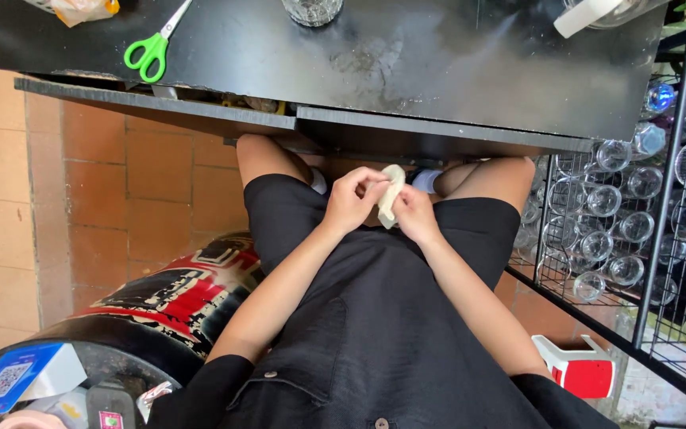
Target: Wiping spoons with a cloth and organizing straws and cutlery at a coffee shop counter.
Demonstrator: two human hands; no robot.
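Both your hands are low in your lap, working a small pale cloth (391,194). Your left hand (352,200) pinches its upper edge, fingers (375,181) clenched on the fabric; your right hand (415,214) grips the lower end just beside them. It looks like the unfolding or wringing stage; a cleaner hold at the corners seems needed. Beyond your fingers sits the black desk (438,71), with green scissors (152,48) on it well away.

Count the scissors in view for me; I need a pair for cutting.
1: green-handled scissors lie on the black tabletop, at its far left. Both hands, left hand and right hand, hold a pale cloth instead. Others may be hidden.
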